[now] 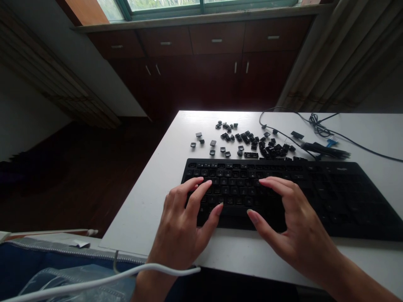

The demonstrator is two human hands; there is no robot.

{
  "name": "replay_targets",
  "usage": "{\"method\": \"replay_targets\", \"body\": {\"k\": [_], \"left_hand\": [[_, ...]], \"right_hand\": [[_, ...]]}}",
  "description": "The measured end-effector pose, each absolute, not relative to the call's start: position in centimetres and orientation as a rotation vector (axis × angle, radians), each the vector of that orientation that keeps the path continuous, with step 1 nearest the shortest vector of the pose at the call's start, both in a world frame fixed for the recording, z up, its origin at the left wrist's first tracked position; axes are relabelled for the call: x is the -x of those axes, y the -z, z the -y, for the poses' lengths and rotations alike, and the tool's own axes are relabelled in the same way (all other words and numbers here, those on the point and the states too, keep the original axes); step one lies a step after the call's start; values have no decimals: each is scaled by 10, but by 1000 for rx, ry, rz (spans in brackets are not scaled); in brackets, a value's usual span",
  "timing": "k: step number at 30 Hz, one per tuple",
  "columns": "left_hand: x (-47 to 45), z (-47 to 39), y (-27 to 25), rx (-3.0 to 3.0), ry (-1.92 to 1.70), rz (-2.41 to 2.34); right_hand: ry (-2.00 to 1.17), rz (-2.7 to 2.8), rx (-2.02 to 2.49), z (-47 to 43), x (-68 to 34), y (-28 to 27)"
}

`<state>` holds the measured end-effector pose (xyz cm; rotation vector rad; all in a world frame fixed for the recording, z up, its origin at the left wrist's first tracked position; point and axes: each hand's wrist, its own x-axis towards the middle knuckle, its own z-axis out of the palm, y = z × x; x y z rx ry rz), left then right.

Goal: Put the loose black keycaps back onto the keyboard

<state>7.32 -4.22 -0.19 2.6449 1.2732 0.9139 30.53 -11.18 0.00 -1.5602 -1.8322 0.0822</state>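
A black computer keyboard (233, 174) lies near the front of the white table, with caps on some of its key places and others bare. Over its left part is my left hand (185, 218), fingers apart, the index fingertip at the upper letter rows and the thumb low. My right hand (292, 222) is above the middle, thumb and fingers spread wide with nothing between them. Whether the fingertips touch the keys I cannot tell. Behind the keyboard several loose black keycaps (248, 137) are scattered, some singly, some in a heap.
A black brush (327, 150) lies behind the keyboard, close to a coiled black cable (317, 126). The white table (138, 209) ends at the left above a dark floor. A white cord (94, 285) crosses in front of my left wrist. Brown cabinets (217, 79) stand beyond.
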Motion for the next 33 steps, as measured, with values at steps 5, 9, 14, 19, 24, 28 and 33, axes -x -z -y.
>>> {"method": "replay_targets", "body": {"k": [5, 9, 14, 19, 24, 28, 33], "left_hand": [[-73, 42, 1, -2653, -906, -1276], [-72, 42, 2, -2658, -913, -1262], [-73, 41, 2, -2663, -912, -1245], [-73, 42, 1, -2665, -914, -1247], [-74, 41, 1, -2670, -919, -1238], [-74, 41, 2, -2671, -907, -1242], [-73, 41, 2, -2671, -908, -1234]], "right_hand": [[-110, 1775, 1601, 114, -306, 3], [-113, 1777, 1605, 115, -305, 5], [-109, 1776, 1610, 115, -305, 4], [-109, 1790, 1606, 114, -306, 4], [-111, 1782, 1606, 115, -306, 4], [-116, 1786, 1607, 115, -306, 3], [-118, 1790, 1610, 115, -307, 3]]}}
